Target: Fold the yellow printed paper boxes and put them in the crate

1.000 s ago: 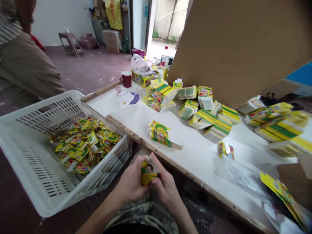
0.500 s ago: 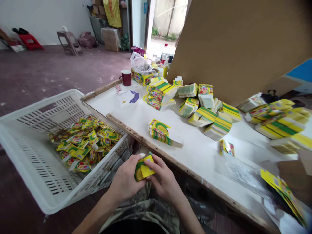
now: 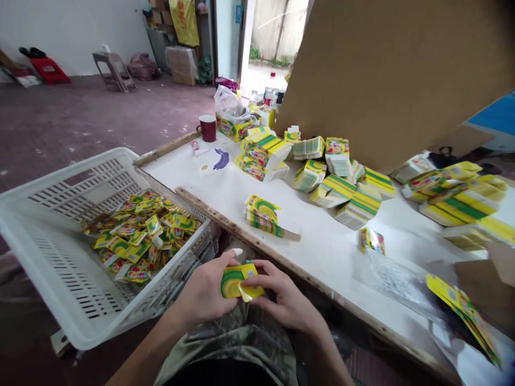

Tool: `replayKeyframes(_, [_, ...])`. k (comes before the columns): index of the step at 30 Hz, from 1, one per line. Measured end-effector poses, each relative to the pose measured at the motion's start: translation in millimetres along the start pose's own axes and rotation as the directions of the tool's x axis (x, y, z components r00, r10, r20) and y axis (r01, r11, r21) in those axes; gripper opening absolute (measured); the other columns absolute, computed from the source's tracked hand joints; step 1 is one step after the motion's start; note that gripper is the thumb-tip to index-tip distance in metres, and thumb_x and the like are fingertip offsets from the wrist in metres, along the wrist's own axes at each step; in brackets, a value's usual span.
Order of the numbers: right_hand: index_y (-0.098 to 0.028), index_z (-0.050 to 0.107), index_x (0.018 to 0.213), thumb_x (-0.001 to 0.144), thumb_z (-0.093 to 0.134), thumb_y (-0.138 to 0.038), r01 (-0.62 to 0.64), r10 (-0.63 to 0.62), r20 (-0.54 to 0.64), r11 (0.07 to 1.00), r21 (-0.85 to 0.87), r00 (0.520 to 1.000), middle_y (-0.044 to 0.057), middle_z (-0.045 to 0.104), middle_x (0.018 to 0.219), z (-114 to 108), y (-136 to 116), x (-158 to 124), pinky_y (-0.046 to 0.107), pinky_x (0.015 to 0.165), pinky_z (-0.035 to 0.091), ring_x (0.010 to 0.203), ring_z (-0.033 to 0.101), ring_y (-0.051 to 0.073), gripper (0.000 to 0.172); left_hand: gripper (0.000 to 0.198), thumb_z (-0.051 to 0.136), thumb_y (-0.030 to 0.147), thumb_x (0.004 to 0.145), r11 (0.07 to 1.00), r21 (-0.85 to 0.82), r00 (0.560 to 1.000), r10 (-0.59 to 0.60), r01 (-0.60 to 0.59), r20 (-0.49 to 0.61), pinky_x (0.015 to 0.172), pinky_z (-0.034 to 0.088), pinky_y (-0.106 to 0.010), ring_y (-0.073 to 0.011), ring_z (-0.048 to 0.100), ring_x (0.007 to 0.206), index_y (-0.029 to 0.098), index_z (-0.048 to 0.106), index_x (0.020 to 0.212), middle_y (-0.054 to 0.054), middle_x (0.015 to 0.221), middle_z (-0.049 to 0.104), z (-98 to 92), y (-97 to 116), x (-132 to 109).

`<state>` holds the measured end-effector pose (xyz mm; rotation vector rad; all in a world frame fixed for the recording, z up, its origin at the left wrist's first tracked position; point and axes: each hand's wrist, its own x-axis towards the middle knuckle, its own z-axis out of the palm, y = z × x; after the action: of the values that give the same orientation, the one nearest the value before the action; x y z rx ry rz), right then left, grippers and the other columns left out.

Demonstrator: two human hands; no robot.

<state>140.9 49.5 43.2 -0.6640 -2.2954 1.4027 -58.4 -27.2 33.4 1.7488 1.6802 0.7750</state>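
Observation:
Over my lap, both hands hold one small yellow-and-green card box. My left hand grips its left side, with a white cover on one fingertip. The fingers of my right hand pinch the box's right end, where a yellow flap is bent up. On the white table ahead, a stack of flat printed boxes leans in a fanned row. To my left, a white plastic crate holds a heap of small yellow printed packs.
Bundles of flat boxes spread over the table's far side. A dark red mug stands by the back left corner. A clear plastic bag lies at right. A large cardboard sheet rises behind. The table has a wooden edge.
My right hand has shifted slightly right and its fingers now press at the bent flap. The box shows more of its printed face. My left hand still holds it.

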Motion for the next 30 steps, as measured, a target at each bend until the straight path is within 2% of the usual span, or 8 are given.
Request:
replayKeyframes(4, [-0.028,0.071,0.105,0.08,0.07,-0.027,-0.03,0.027,0.115,0.999,0.019,0.993,0.006,0.058,0.116,-11,3,-1,0.037,0.095,0.046,0.105,0.059,0.022,0.026,0.068,0.069,0.025,0.067,0.998,0.009,0.996,0.068,-0.069,0.058,0.085,0.052,-0.034,-0.025,0.065,0.101,0.023,0.04,0.128,-0.008,0.114,0.066,6.0,-4,0])
replayKeyframes(8, [-0.027,0.069,0.111,0.081,0.067,-0.021,-0.054,0.051,-0.048,0.997,-0.051,0.998,0.009,0.052,0.128,8,10,3,0.038,0.101,0.042,0.116,0.053,0.024,0.031,0.066,0.068,0.028,0.069,0.994,0.083,0.996,0.08,-0.077,-0.028,0.091,0.049,-0.038,-0.0286,0.063,0.108,0.02,0.04,0.128,-0.013,0.12,0.064,14.8,-9,2])
replayKeyframes(11, [-0.027,0.067,0.114,0.083,0.065,-0.024,-0.044,0.038,-0.112,0.998,-0.05,0.993,0.009,0.048,0.133,19,14,4,0.039,0.102,0.041,0.12,0.051,0.025,0.03,0.068,0.069,0.03,0.069,0.999,0.038,1.0,0.02,-0.019,-0.016,0.086,0.051,-0.036,-0.0265,0.065,0.102,0.021,0.038,0.129,-0.011,0.116,0.065,11.8,-9,4])
replayKeyframes(15, [-0.027,0.07,0.106,0.086,0.063,-0.028,-0.032,0.032,-0.01,0.999,-0.008,0.999,0.008,0.053,0.124,5,12,6,0.036,0.097,0.044,0.113,0.054,0.024,0.022,0.068,0.068,0.03,0.07,1.0,-0.022,0.998,0.002,0.0,0.057,0.078,0.053,-0.032,-0.023,0.068,0.093,0.023,0.035,0.129,-0.006,0.11,0.067,3.7,-4,9])
replayKeyframes(18, [-0.026,0.069,0.105,0.085,0.064,-0.027,-0.026,0.026,0.02,1.0,-0.012,0.999,0.007,0.053,0.121,-2,8,7,0.035,0.096,0.045,0.11,0.055,0.023,0.021,0.068,0.069,0.031,0.07,1.0,0.008,0.999,0.029,-0.029,0.041,0.08,0.054,-0.034,-0.024,0.067,0.095,0.021,0.035,0.128,-0.008,0.112,0.067,4.9,-1,10])
replayKeyframes(22, [-0.023,0.062,0.105,0.085,0.058,-0.016,-0.023,0.012,-0.135,0.996,-0.082,0.991,0.01,0.046,0.13,18,11,5,0.038,0.103,0.04,0.124,0.046,0.025,0.022,0.067,0.069,0.027,0.069,0.994,0.105,0.995,0.048,-0.039,-0.083,0.088,0.052,-0.039,-0.0282,0.064,0.105,0.016,0.039,0.127,-0.014,0.117,0.065,10.0,0,10])
replayKeyframes(25, [-0.023,0.053,0.12,0.088,0.053,-0.019,-0.001,-0.021,-0.256,0.996,-0.084,0.966,0.012,0.036,0.141,38,16,3,0.041,0.107,0.037,0.132,0.038,0.027,0.032,0.065,0.068,0.024,0.068,0.989,0.137,0.987,0.076,-0.056,-0.14,0.09,0.052,-0.042,-0.0293,0.063,0.106,0.015,0.039,0.127,-0.015,0.117,0.065,9.8,0,7])
replayKeyframes(30, [-0.023,0.04,0.131,0.084,0.058,-0.022,0.004,-0.02,-0.421,0.999,-0.037,0.907,0.012,0.046,0.132,44,10,4,0.044,0.109,0.035,0.128,0.042,0.028,0.05,0.061,0.064,0.023,0.071,0.989,0.134,0.977,0.094,-0.069,-0.19,0.091,0.051,-0.042,-0.0275,0.063,0.106,0.017,0.04,0.127,-0.014,0.118,0.063,12.6,6,3])
